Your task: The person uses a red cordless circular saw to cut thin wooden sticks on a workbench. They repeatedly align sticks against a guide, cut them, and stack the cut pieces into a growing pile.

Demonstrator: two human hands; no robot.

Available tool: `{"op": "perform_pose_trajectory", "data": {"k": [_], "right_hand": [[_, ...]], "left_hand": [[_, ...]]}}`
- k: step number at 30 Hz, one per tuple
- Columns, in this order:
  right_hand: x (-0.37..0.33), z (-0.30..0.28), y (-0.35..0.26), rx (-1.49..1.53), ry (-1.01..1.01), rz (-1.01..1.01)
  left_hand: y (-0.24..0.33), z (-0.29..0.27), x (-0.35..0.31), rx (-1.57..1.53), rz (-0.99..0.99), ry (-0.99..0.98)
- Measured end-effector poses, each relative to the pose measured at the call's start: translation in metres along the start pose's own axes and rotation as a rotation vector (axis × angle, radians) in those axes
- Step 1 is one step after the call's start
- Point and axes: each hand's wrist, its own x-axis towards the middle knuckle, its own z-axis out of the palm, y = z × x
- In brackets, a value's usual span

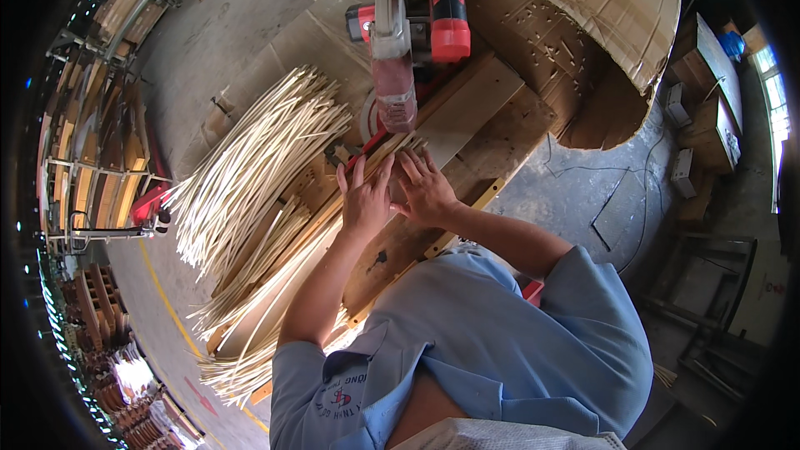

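My left hand [364, 207] lies palm down on a run of thin pale wooden strips [312, 237], fingers stretched and spread toward a red fence bar. Right beside it, my right hand [427, 194] rests with fingers extended over the strip ends; its thumb comes close to the left hand. What lies under the palms is hidden. Just beyond my fingertips stands a bench saw, apparently a chop saw, with a grey and reddish guard [393, 79] and a red and black body [448, 8]. The blade cannot be made out.
A big heap of pale strips [262, 150] spreads left of the wooden bench [487, 150]. Behind the saw curves a cardboard sheet [600, 17] with offcuts on it. A rack of boards [96, 150] stands far left. Cables [642, 175] trail over the floor at right.
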Motion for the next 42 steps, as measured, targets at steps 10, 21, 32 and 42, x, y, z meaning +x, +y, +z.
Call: {"op": "perform_pose_trajectory", "data": {"k": [10,21,32,42], "right_hand": [[0.009,-0.009,0.014,0.007,-0.016,-0.094],[0.006,-0.004,0.02,0.019,0.001,-0.109],[0.005,-0.003,0.022,0.1,0.071,-0.124],[0.005,-0.003,0.02,0.121,0.089,-0.133]], "left_hand": [[-0.002,-0.002,0.001,-0.057,-0.014,-0.013],[-0.001,-0.01,0.002,-0.009,0.007,-0.072],[-0.003,-0.007,0.002,-0.028,0.04,-0.005],[-0.008,0.003,0.002,-0.041,0.09,0.08]]}}
